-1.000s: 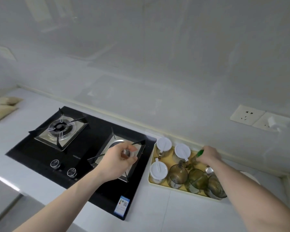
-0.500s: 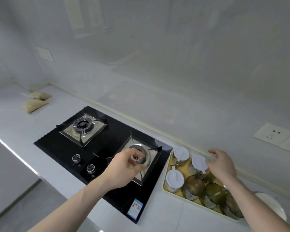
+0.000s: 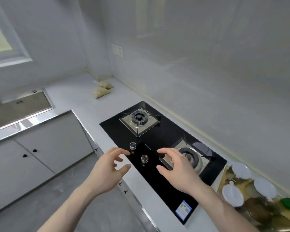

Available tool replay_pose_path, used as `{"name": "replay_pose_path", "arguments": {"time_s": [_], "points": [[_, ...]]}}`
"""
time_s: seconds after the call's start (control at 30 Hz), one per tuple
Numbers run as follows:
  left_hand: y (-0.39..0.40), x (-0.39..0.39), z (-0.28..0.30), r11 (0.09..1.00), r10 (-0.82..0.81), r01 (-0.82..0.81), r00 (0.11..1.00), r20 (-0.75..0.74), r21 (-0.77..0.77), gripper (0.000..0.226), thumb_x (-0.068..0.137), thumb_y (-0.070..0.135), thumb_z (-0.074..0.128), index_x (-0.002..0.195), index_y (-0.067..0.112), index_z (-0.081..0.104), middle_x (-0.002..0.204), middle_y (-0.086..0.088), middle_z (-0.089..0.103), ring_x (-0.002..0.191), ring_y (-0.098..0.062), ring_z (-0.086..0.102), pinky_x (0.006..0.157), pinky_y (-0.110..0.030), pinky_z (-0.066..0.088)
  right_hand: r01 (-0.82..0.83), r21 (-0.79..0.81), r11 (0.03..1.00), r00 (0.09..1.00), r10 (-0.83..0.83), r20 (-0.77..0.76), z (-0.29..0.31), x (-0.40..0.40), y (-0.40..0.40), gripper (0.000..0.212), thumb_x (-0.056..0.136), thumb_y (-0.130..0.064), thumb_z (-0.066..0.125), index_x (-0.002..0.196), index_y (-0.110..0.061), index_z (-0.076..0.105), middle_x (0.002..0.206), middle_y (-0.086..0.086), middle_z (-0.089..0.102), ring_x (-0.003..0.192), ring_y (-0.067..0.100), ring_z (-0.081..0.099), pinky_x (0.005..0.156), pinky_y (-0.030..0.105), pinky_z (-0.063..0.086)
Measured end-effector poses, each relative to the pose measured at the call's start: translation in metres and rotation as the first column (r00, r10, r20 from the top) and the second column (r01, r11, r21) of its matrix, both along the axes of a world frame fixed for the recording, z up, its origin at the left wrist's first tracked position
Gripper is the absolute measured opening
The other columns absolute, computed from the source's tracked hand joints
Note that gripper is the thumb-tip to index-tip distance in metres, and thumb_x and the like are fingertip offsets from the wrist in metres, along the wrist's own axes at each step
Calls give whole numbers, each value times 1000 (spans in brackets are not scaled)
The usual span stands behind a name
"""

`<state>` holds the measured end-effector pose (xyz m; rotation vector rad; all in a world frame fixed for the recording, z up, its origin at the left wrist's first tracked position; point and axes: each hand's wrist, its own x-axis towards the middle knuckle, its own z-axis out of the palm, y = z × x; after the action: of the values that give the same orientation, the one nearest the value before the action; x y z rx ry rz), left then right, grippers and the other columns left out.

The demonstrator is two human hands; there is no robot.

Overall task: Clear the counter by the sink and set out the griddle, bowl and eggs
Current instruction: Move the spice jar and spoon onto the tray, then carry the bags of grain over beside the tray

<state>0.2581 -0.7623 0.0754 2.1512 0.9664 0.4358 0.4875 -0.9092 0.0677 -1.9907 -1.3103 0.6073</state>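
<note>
My left hand [image 3: 107, 171] hovers over the front edge of the white counter [image 3: 84, 97], fingers loosely spread, holding nothing. My right hand [image 3: 176, 168] floats above the black gas hob [image 3: 162, 136], near its right burner [image 3: 189, 156], fingers relaxed and empty. A yellow tray [image 3: 224, 178] with white-lidded jars and dark glass cups sits at the far right, apart from both hands. The sink [image 3: 18, 106] lies at the far left. No griddle, bowl or eggs are in sight.
Two knobs [image 3: 138, 151] stand on the hob between my hands. Two clear bags of grain [image 3: 101, 89] lie in the counter's back corner. White cabinet doors [image 3: 40, 151] run below the sink, with grey floor beside them. A window is at upper left.
The view has swung left, bringing the sink and cabinets into sight. My right hand left the tray and now hovers over the hob. My left hand drew back from the right burner.
</note>
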Motion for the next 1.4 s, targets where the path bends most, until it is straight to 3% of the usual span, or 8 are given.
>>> {"name": "replay_pose_path", "arguments": {"time_s": [0.3, 0.63, 1.13, 1.4], "points": [[79, -153, 12, 969, 243, -244, 970, 20, 26, 28, 86, 32, 78, 110, 42, 67, 115, 26, 61, 104, 2, 62, 89, -21, 52, -192, 24, 981, 981, 193, -10, 19, -115, 135, 48, 89, -37, 67, 134, -42, 53, 133, -32, 47, 122, -5, 49, 104, 25, 46], [153, -269, 21, 945, 319, -317, 948, -16, 78, 26, 88, 36, 77, 108, 44, 64, 119, 29, 57, 108, 3, 60, 90, -23, 52, -256, 61, 965, 961, 261, -95, 20, -214, 234, 44, 89, -35, 69, 130, -46, 54, 131, -31, 48, 122, -8, 48, 104, 24, 46], [312, -238, 17, 962, 255, -250, 966, -35, 108, 28, 88, 37, 76, 113, 45, 63, 122, 29, 55, 110, 3, 58, 92, -22, 50, -173, 83, 981, 971, 184, -153, 6, -186, 387, 42, 88, -32, 72, 126, -42, 59, 121, -28, 53, 117, -7, 51, 95, 13, 43], [423, -201, 25, 962, 253, -245, 966, -57, 121, 27, 88, 39, 75, 112, 45, 62, 122, 29, 56, 110, 6, 56, 90, -17, 48, -140, 48, 989, 964, 147, -222, -10, -147, 485, 39, 89, -29, 73, 123, -43, 59, 123, -27, 53, 115, -8, 52, 99, 18, 47]]}}
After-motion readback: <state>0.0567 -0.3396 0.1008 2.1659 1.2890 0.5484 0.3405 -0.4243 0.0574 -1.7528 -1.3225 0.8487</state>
